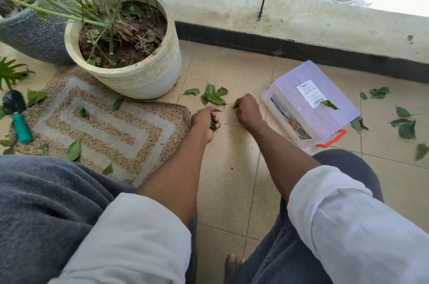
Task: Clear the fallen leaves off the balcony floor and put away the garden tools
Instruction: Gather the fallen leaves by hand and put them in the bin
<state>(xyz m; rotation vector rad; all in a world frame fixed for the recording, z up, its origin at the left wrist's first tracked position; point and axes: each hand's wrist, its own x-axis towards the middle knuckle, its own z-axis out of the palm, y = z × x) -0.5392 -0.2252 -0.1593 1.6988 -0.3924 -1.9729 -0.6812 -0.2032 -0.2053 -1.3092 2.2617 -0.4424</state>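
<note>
1. Leaves (213, 96) lie in a small green cluster on the tiled floor (232, 191), just ahead of both of my hands and close to the base of the white pot (144, 75).
2. My left hand (204, 122) is clenched around a bunch of picked-up leaves; green bits stick out between the curled fingers.
3. My right hand (248, 111) is curled too, low over the floor, with a sliver of green showing at its fingertips. It seems to pinch a leaf there, though I see little of it.
4. To the right stands a clear plastic box (308, 102) with its lid on and an orange handle (332, 141) at the near end. One leaf (329, 104) rests on top of the lid beside a white label.
5. More loose leaves (404, 126) are scattered on the tiles past the box, well apart from my hands.
6. On the left, a patterned mat (104, 121) lies partly under the pot, with several leaves on it and along its edges.
7. A trowel (17, 116) with a black blade and a teal handle lies at the far left edge of the mat, well away from both hands.
8. The pot holds soil, dry litter and tall green stalks; beside it leans a grey woven planter (32, 35).
9. Along the top runs a low concrete wall (301, 17) with a dark railing above it.
</note>
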